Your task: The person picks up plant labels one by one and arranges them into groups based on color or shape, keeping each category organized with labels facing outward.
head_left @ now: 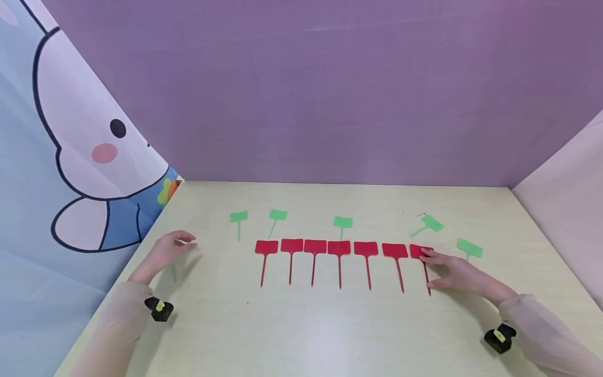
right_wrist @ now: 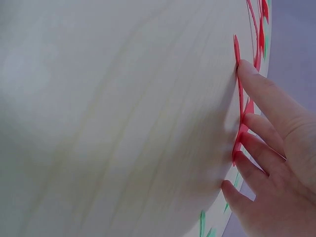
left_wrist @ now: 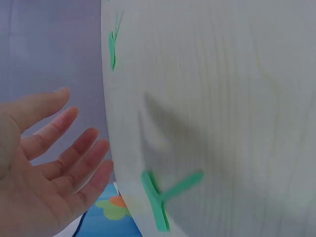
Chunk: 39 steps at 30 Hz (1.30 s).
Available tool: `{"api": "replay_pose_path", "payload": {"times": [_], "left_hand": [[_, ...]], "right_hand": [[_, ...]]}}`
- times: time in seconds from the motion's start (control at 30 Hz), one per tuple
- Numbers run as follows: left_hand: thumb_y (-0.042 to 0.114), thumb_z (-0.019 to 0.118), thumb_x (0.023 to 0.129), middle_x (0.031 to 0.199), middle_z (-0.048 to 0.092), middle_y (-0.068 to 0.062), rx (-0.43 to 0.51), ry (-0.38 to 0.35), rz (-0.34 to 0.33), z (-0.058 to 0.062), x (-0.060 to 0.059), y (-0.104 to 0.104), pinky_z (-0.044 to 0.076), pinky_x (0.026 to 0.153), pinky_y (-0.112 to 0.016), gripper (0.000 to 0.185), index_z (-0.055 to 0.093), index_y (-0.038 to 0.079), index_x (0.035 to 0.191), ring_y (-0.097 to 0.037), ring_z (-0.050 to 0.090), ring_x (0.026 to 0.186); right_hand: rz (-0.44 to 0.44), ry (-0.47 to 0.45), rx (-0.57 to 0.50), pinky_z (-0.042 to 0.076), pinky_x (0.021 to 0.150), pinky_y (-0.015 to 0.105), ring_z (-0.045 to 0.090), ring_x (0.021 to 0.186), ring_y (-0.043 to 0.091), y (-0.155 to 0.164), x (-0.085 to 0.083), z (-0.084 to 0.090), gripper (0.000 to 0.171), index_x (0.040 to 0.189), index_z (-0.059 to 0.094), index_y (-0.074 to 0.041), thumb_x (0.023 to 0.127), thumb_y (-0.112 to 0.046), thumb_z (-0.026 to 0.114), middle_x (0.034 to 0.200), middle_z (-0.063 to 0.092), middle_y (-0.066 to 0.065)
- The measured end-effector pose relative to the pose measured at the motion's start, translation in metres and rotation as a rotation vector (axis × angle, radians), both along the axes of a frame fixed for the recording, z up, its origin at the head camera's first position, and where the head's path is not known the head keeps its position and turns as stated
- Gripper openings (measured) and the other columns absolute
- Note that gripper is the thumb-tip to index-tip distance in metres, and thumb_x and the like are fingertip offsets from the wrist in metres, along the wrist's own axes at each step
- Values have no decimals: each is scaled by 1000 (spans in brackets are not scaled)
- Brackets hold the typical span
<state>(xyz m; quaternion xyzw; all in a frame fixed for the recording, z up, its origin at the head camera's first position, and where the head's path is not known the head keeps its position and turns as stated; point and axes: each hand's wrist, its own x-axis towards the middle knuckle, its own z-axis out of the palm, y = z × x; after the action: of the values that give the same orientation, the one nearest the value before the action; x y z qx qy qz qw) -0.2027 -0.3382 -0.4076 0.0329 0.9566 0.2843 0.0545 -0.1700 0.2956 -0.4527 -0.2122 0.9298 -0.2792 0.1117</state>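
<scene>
one pale wood-grain worktop (head_left: pixel 301 330) carries seven red t-shaped plastic tags (head_left: pixel 339 247) in a row roughly along its far edge.
toward its right edge, the right hand (head_left: pixel 459 275) has fingers spread, tips touching the plate of the rightmost red tag (head_left: pixel 417 251), thumb at its stem, nothing clamped. near the left edge, the left hand (head_left: pixel 166 254) holds nothing, fingers loosely apart above a green t-shaped plastic tag (left_wrist: pixel 159 200). five more green tags (head_left: pixel 343 222) lie scattered, mostly beyond the row. the red tags look light, thin and fairly stiff, the stems perhaps bendable; best taken by the plate's edges.
</scene>
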Motion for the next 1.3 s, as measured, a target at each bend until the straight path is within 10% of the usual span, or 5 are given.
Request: {"api": "replay_pose_path", "payload": {"times": [1.3], "left_hand": [[18, 60, 82, 114, 43, -35, -91, -60, 95, -20, 2, -61, 38, 81, -53, 48, 45, -15, 113, -47, 41, 101]], "right_hand": [[-11, -12, 10, 31, 90, 58, 29, 118, 50, 0, 1, 1, 73, 124, 45, 7, 68, -30, 73, 130, 36, 30]]}}
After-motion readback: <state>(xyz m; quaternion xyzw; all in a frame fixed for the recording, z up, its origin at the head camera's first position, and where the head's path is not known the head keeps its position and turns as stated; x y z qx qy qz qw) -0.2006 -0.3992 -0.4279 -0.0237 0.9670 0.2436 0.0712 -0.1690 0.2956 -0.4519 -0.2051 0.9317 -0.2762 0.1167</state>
